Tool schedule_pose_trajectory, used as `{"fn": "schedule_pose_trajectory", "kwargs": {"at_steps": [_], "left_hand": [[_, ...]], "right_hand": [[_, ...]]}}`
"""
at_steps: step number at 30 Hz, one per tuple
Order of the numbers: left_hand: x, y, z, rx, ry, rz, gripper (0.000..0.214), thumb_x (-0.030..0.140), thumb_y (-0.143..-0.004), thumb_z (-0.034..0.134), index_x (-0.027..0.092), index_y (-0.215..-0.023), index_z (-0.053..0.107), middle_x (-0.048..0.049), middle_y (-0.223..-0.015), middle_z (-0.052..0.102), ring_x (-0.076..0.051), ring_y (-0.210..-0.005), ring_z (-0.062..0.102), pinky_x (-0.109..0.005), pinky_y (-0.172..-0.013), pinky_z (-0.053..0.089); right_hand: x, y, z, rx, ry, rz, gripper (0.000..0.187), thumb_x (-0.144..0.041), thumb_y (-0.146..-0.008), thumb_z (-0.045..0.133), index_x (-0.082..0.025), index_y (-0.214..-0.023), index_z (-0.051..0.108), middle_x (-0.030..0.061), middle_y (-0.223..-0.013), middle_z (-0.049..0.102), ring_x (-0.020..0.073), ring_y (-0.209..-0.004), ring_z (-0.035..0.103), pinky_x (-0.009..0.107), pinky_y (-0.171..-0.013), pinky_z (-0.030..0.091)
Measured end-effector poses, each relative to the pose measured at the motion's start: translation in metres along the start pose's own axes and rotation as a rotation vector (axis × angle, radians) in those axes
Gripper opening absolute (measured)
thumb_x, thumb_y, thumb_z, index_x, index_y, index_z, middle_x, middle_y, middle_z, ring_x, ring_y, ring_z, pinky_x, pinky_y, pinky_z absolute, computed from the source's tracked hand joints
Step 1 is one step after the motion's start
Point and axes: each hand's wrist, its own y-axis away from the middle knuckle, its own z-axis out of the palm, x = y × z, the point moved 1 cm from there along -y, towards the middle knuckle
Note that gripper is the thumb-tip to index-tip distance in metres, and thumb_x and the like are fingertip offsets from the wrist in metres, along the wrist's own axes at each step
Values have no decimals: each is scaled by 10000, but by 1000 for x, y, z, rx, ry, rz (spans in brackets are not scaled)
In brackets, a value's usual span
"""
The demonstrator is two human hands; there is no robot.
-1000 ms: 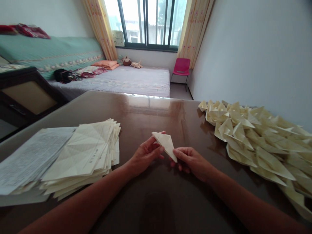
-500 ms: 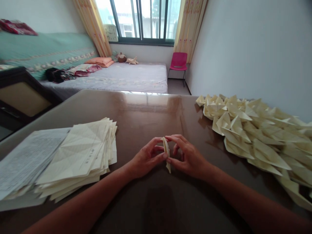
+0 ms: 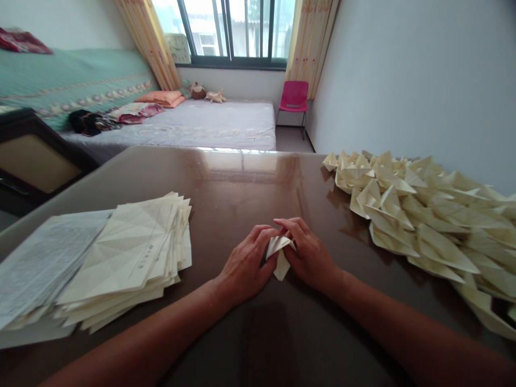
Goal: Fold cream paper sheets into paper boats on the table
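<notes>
A small folded piece of cream paper (image 3: pixel 281 251) is between my two hands, just above the brown table (image 3: pixel 242 201). My left hand (image 3: pixel 250 262) grips its left side, thumb low and fingers curled over the top. On the other side my right hand (image 3: pixel 309 255) holds the paper, its index finger reaching over the upper edge. One pointed flap hangs down between the thumbs. The fingers cover part of the folds, so the paper's full shape is hidden.
Left of my arms lies a stack of creased cream sheets (image 3: pixel 133 242), partly over printed pages (image 3: pixel 44 263). A large heap of folded paper boats (image 3: pixel 427 220) covers the table's right side, by the wall. Beyond the table are a bed (image 3: pixel 234 126) and a pink chair (image 3: pixel 294 97).
The folded paper has turned from a narrow edge-on view to show a wider face with a flap pointing down. Both hands have closed in around it. The camera view has shifted slightly.
</notes>
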Motion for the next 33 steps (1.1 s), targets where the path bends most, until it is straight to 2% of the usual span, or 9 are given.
{"fn": "schedule_pose_trajectory", "kwargs": {"at_steps": [2,7,11,15,18,22,26,29,33], "left_hand": [[-4,-3,0,3,-21,-34,270,167,-878,480,221,-1142,463,-51,-1143,535,-183,-1013,553,-328,-894,474],[-15,-8,-3,-2,-78,-71,201,133,-866,462,224,-1036,520,-29,-1052,555,-178,-975,550,-303,-850,460],[-18,-7,-4,-32,-144,-64,161,137,-865,448,225,-956,547,-17,-998,559,-174,-948,541,-289,-814,453],[-18,-5,-6,-59,-222,-37,168,139,-838,483,236,-943,571,-7,-980,572,-178,-945,530,-291,-810,448],[-19,-3,-9,-83,-277,11,186,139,-843,483,245,-946,595,-4,-989,585,-181,-951,523,-298,-818,448],[-19,-1,-13,-113,-335,90,197,183,-906,441,238,-963,622,-16,-1004,605,-176,-942,527,-294,-794,461],[-18,-1,-19,-173,-412,229,223,227,-952,422,222,-992,641,-31,-1015,624,-166,-946,541,-294,-821,475],[-16,0,-22,-203,-452,321,199,231,-952,450,201,-1031,630,-43,-1057,627,-178,-1031,530,-307,-879,476],[-15,0,-22,-232,-460,394,213,225,-959,434,167,-1058,613,-66,-1103,625,-193,-1092,513,-328,-913,477]], "right_hand": [[4,-1,0,-8,4,7,518,-97,-847,474,-235,-1337,381,70,-1083,489,156,-800,529,316,-794,493],[16,-3,1,-51,66,8,562,-11,-746,496,-216,-1264,415,62,-1075,492,154,-804,504,294,-789,463],[23,-2,0,-48,108,64,377,-41,-736,526,-202,-1069,451,30,-946,503,138,-710,484,268,-690,446],[20,-3,-12,-201,165,14,258,-79,-750,556,-216,-957,488,33,-993,535,159,-834,526,273,-734,443],[18,-6,-26,-324,194,-54,260,-95,-732,597,-225,-952,549,38,-1058,564,188,-962,533,305,-840,437],[22,-10,-39,-394,181,-112,259,-132,-742,635,-240,-976,621,34,-1088,593,183,-992,542,316,-893,428],[28,-11,-46,-441,202,-166,223,-188,-786,643,-275,-987,684,21,-1080,621,171,-972,557,319,-890,435],[27,-10,-50,-458,241,-166,239,-238,-796,657,-306,-1021,699,16,-1065,636,174,-952,568,335,-875,445],[23,-10,-53,-490,237,-149,260,-381,-822,653,-336,-1075,690,27,-1081,638,197,-978,563,363,-857,448]]}}
